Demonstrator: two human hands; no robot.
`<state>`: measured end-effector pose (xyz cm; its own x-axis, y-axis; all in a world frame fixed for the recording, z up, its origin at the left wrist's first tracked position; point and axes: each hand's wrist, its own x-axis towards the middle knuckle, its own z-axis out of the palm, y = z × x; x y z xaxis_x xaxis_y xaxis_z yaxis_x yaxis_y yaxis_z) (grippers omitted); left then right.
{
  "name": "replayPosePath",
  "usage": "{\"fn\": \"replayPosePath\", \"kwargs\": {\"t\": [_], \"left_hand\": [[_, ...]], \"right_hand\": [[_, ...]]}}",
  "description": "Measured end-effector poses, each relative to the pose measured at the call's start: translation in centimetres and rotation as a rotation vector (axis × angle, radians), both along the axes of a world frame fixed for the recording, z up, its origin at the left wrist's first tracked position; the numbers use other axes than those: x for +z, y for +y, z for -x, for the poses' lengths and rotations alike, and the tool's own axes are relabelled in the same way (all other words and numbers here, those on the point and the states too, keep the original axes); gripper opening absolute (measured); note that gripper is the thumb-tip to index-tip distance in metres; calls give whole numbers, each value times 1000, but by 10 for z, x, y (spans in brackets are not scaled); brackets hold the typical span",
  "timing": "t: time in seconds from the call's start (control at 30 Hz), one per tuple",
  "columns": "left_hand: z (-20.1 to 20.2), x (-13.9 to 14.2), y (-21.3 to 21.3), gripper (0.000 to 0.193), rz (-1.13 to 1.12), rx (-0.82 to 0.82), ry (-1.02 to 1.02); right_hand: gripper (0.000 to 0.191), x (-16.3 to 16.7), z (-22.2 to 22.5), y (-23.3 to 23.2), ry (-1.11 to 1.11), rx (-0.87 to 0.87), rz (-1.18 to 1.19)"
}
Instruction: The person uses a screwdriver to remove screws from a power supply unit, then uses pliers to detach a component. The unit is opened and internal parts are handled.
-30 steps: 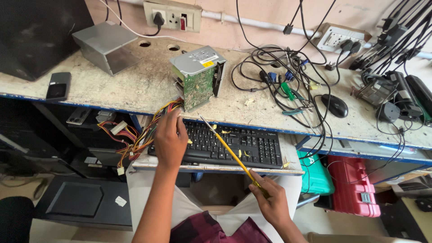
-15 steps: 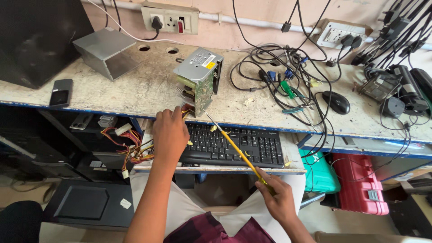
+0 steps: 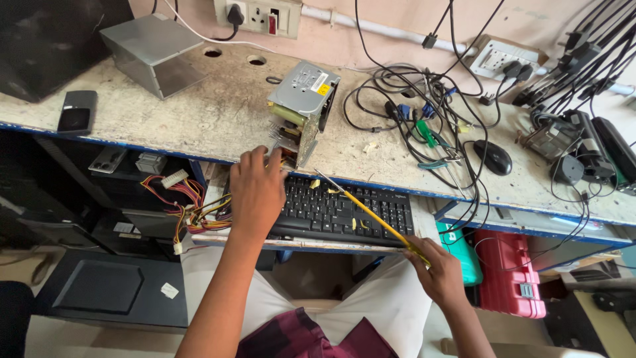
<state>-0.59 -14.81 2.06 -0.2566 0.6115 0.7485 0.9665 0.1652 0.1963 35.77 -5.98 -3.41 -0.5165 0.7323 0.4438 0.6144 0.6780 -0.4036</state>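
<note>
An opened metal power supply unit [image 3: 301, 109] stands on its side near the bench's front edge, its circuit board facing me. A bundle of coloured wires [image 3: 189, 205] hangs from it below the bench. My left hand [image 3: 257, 192] rests at the unit's lower front, fingers on the board edge and wires. My right hand [image 3: 437, 272] grips the yellow handle of a long screwdriver [image 3: 368, 211]. Its shaft lies across the black keyboard [image 3: 341, 212], and the tip points toward the unit.
A tangle of black cables [image 3: 424, 113], a black mouse [image 3: 493, 157] and adapters [image 3: 583, 152] fill the bench's right. A grey metal cover [image 3: 152, 53] and a phone [image 3: 76, 111] lie at the left. Red [image 3: 510, 272] and green [image 3: 464, 252] cases sit below.
My left hand has moved up from the keyboard's left end to the base of the power supply unit. The screwdriver stays in my right hand, angled the same way.
</note>
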Motion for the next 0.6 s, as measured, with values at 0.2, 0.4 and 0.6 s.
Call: {"fn": "replayPosePath", "kwargs": {"t": [0.2,0.4,0.6], "left_hand": [[14,1,9,32,36,-155,-147],[24,-5,17,26,-12,-201,-191],[26,-2,22,28,3,-138,-183]], "right_hand": [[28,22,4,22,-59,71,-260],[29,27,6,26,-114,56,-304],[31,28,12,28,-98,93,-301]]}}
